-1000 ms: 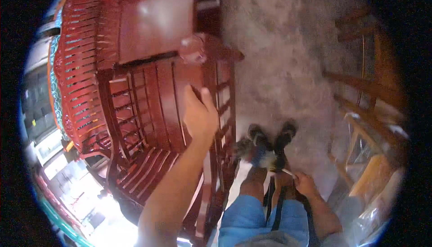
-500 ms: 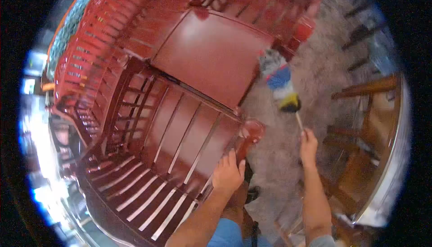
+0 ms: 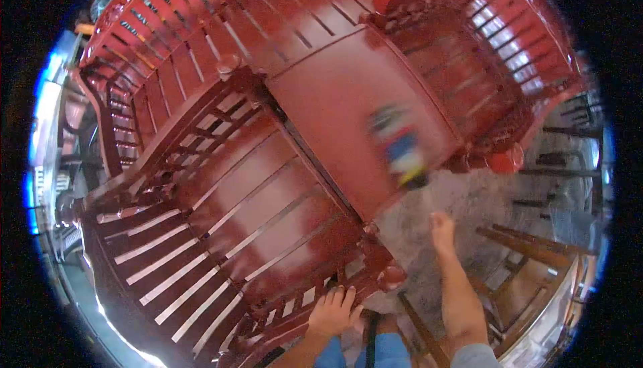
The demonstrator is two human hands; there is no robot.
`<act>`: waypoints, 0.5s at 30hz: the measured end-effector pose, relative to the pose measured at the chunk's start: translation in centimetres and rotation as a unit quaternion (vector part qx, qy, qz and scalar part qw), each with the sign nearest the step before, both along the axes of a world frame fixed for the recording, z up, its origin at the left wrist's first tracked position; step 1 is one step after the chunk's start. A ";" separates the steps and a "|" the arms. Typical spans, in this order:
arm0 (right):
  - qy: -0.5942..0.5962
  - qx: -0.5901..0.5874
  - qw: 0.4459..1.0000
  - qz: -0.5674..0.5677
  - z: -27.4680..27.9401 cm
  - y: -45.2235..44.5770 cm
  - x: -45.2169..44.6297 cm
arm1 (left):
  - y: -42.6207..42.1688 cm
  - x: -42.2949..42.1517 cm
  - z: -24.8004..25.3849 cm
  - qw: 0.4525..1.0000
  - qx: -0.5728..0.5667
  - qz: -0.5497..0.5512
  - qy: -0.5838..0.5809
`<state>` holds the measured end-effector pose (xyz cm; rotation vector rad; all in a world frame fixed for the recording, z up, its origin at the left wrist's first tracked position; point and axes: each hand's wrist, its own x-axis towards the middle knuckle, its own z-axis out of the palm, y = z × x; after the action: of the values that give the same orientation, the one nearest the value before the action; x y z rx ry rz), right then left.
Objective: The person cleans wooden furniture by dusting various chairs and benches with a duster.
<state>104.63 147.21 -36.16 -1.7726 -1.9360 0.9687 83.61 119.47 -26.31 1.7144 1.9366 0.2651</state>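
Observation:
In the head view, my right hand (image 3: pixel 442 233) is closed round the thin handle of a duster; the handle itself is smeared by motion. The duster's fluffy head (image 3: pixel 402 152), striped grey, red, blue, white and yellow, is blurred over the near right part of a red-brown wooden table (image 3: pixel 335 113). Whether it touches the tabletop I cannot tell. My left hand (image 3: pixel 333 311) lies with fingers outstretched on the armrest of a slatted wooden armchair (image 3: pixel 261 214), holding nothing.
A long slatted bench (image 3: pixel 181 53) runs behind the table, and a second armchair (image 3: pixel 462 66) stands at its far right. Brown wooden furniture (image 3: pixel 529 254) sits on the right over a grey floor (image 3: pixel 418 200).
The duster's head has moved from above the floor to over the tabletop, with my right hand still on the handle. My view has shifted, bringing the far armchair into sight.

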 end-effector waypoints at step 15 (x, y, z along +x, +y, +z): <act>0.044 0.087 0.995 0.019 -5.5 20.8 -22.1 | 0.2 0.2 0.4 0.996 -0.076 0.044 -0.006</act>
<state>82.54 168.04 -41.63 -1.5767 -1.9410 0.8478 83.76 119.65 -25.95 1.5279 1.9733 0.1550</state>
